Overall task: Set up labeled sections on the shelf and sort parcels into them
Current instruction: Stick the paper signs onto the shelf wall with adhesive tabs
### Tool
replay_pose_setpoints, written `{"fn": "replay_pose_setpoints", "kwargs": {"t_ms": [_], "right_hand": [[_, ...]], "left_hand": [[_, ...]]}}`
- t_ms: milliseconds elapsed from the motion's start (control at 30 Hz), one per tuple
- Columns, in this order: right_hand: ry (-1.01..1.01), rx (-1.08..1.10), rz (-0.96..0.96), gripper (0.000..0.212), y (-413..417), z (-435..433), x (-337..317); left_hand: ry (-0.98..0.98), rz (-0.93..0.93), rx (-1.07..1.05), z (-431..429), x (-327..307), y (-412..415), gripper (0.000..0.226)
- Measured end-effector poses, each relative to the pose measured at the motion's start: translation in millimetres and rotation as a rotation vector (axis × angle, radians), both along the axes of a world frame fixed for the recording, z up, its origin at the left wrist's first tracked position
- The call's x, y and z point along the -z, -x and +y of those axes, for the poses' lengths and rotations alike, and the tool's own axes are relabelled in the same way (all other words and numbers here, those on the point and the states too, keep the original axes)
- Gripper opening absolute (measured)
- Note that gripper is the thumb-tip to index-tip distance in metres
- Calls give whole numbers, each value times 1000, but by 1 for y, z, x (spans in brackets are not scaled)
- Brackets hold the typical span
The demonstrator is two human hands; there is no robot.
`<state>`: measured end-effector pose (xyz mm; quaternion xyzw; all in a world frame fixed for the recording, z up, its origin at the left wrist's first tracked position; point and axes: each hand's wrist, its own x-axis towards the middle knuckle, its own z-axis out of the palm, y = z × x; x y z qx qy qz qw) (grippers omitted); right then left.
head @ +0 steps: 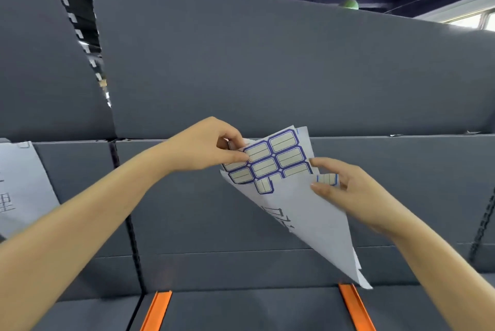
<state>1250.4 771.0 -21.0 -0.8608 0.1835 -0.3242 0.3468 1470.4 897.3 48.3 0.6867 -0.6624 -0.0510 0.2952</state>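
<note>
Nearest, below both hands, two orange rails (158, 309) run along the grey shelf (267, 63) floor. Above them the left hand (206, 147) pinches the upper left corner of a label sheet (270, 159), its fingers (235, 155) clamped on that edge. The right hand (353, 191) is just right of the sheet, thumb and forefinger closed on a single label (327, 179) that sits off the sheet's right edge, its long axis across the fingers. So the right hand is nearer for sticking it.

Behind the sheet, white paper (308, 213) hangs down to a point below the right fingers. Its dark handwritten characters are partly covered and unreadable. The labels are blank, blue-bordered and ruled.

Far left of the left fingers, a posted sheet (21, 183) on the shelf front carries cut-off handwriting.
</note>
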Motion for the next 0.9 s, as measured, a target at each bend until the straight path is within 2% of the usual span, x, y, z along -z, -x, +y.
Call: {"fn": "replay_pose_setpoints", "kwargs": {"t_ms": [200, 333, 467, 567, 667, 800, 900], "right_hand": [[-22, 21, 47, 34, 24, -22, 5], [4, 41, 178, 37, 43, -45, 14], [77, 240, 272, 35, 46, -69, 26], [192, 451, 325, 44, 41, -83, 34], [281, 693, 357, 39, 35, -86, 38], [306, 743, 292, 37, 29, -81, 34], [415, 851, 223, 32, 27, -75, 23]], "left_hand": [[30, -13, -108, -6, -7, -13, 13], [65, 33, -143, -8, -10, -23, 10], [32, 22, -131, -10, -5, -28, 9], [17, 2, -117, -11, -2, -29, 8], [25, -54, -148, -10, -1, -33, 8], [-17, -68, -119, -4, -1, -36, 8], [-34, -90, -121, -3, 0, -35, 7]]}}
